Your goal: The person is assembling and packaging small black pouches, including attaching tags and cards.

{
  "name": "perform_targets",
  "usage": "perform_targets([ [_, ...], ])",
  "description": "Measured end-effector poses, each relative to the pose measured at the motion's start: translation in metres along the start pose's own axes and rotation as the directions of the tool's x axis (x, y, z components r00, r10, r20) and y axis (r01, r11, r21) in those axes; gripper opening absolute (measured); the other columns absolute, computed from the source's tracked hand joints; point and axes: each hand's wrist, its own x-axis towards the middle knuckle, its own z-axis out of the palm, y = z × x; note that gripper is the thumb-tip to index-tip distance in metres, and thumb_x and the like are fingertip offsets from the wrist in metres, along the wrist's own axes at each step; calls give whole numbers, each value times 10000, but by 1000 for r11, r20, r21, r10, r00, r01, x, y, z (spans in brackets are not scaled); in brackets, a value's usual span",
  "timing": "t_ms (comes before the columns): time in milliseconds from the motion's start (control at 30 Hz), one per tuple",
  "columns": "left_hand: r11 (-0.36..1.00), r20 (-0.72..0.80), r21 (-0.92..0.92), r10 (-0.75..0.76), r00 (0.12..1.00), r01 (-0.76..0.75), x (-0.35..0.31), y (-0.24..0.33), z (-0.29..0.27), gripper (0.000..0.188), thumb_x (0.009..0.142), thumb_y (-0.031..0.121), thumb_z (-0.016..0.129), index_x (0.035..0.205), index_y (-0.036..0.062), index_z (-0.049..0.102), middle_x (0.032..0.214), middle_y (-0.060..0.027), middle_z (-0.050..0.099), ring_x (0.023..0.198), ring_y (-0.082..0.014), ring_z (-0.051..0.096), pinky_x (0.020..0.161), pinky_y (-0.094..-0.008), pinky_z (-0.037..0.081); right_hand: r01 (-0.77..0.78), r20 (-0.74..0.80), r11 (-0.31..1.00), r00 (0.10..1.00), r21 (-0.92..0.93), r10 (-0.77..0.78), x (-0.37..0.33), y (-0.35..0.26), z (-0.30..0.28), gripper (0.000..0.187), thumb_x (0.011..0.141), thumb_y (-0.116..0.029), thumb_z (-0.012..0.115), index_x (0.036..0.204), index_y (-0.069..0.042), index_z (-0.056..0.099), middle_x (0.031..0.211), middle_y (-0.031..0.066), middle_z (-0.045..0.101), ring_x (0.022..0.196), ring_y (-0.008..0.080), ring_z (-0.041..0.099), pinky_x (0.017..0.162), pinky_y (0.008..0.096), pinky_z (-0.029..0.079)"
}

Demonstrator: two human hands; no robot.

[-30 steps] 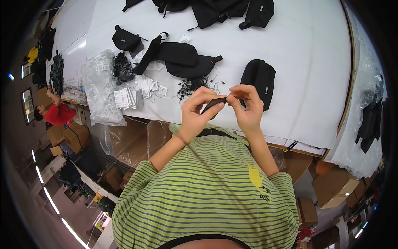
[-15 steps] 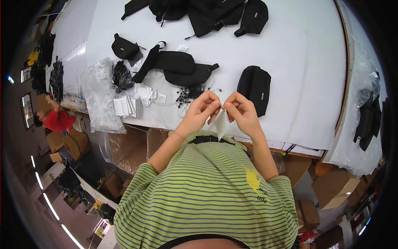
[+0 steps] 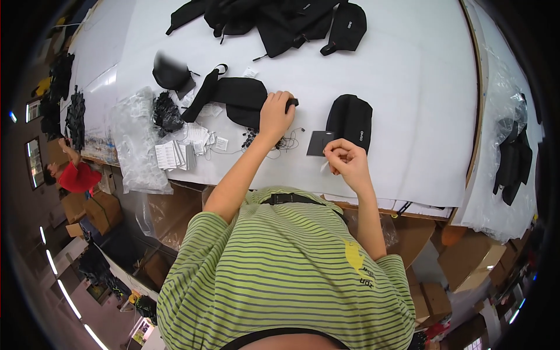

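My left hand (image 3: 276, 118) reaches over the table with its fingers closed on the end of a black pouch bag (image 3: 246, 111). A short black tab pokes out past the fingertips. My right hand (image 3: 349, 160) is pinched near the front of the table; a small white slip (image 3: 324, 167) shows below its fingers. Beside those fingers is a flat black card (image 3: 318, 142); whether they touch it I cannot tell. Just behind lies another black pouch bag (image 3: 350, 121). Thin black cords with small ends (image 3: 286, 142) lie under my left forearm.
White tags (image 3: 172, 155) are stacked left of my hands, near clear plastic bags (image 3: 137, 143) and a black bundle (image 3: 167, 111). More black bags (image 3: 291, 26) are heaped at the far side. Cardboard boxes (image 3: 471, 262) stand below the table. A person in red (image 3: 79, 177) is at far left.
My hands have parted from the pale folded piece they held together. The left moved forward and left onto the bag. The black card now shows beside my right hand.
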Motion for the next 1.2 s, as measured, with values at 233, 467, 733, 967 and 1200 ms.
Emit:
perform_targets([
  [233, 942, -141, -296, 119, 983, -157, -84, 27, -77, 192, 702, -10, 644, 876, 67, 620, 848, -76, 577, 800, -255, 554, 715, -344, 449, 164, -93, 970, 979, -182, -183, 5, 34, 46, 74, 804, -89, 637, 807, -16, 626, 532, -26, 513, 469, 18, 407, 448, 187, 323],
  [467, 820, -73, -468, -407, 911, 329, -154, 27, -89, 151, 722, 31, 657, 869, 12, 627, 752, -23, 546, 592, -105, 397, 548, -240, 328, 477, 244, 724, 879, -498, -410, 6, 43, 95, 119, 808, -140, 652, 867, -37, 641, 526, 33, 525, 427, 79, 461, 429, 233, 335],
  [733, 713, 18, -622, -399, 917, 323, -174, 24, -104, 77, 799, 38, 625, 849, -16, 603, 814, -10, 549, 583, -71, 410, 566, -205, 359, 381, 243, 821, 922, -426, -302, -18, 57, 108, 99, 821, -125, 642, 861, -37, 623, 576, 9, 537, 500, 70, 486, 485, 227, 374],
  [967, 399, -20, -894, -488, 872, 203, -171, 55, -132, 73, 884, 79, 565, 913, 17, 542, 822, -8, 542, 645, -53, 429, 606, -192, 359, 231, 144, 952, 954, 200, -262, -46, 46, 90, 118, 829, -28, 612, 900, -26, 517, 826, 31, 572, 754, 93, 538, 705, 228, 427],
  [1200, 368, 272, -851, -301, 914, 375, -167, 69, -142, 84, 870, 92, 600, 913, 22, 584, 698, 74, 420, 605, 1, 330, 537, -159, 255, 284, 103, 933, 944, 221, -312, -57, 31, 93, 106, 875, -101, 583, 920, -34, 514, 835, 113, 674, 712, 101, 573, 621, 208, 414],
])
